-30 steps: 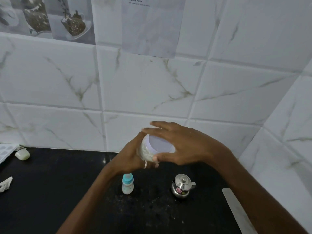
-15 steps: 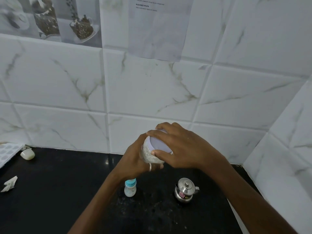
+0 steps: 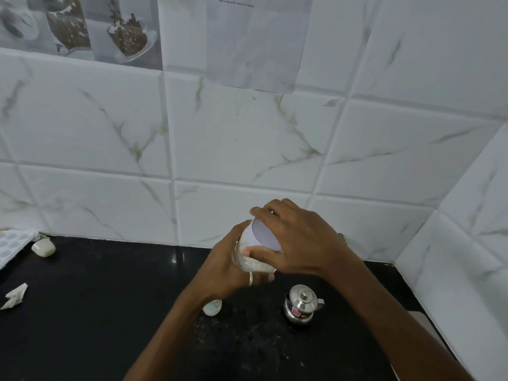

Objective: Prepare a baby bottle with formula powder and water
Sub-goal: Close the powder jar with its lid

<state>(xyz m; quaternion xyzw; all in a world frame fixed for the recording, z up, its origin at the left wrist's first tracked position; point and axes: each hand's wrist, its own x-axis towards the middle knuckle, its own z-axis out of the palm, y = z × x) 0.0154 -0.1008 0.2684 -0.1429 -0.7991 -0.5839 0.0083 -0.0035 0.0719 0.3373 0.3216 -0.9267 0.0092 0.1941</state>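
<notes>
I hold a clear jar of white formula powder (image 3: 251, 262) above the black counter, tilted toward me. My left hand (image 3: 225, 266) wraps the jar's body from the left and below. My right hand (image 3: 297, 240) is clamped over its pale lilac lid (image 3: 262, 236), fingers around the rim. The small baby bottle (image 3: 212, 307) stands on the counter just under my left wrist, which hides most of it. A small steel pot with a lid and spout (image 3: 301, 305) stands to the bottle's right.
The black counter (image 3: 96, 312) meets a white marble-tiled wall behind and to the right. A pale small object (image 3: 43, 248) and a white moulded tray (image 3: 12, 243) lie at the far left, with a crumpled white scrap (image 3: 15, 296) nearer. A white board edge (image 3: 428, 328) shows at right.
My right hand has turned on the lid, its fingers curling further around the rim. The view has shifted, and my left wrist now covers most of the baby bottle.
</notes>
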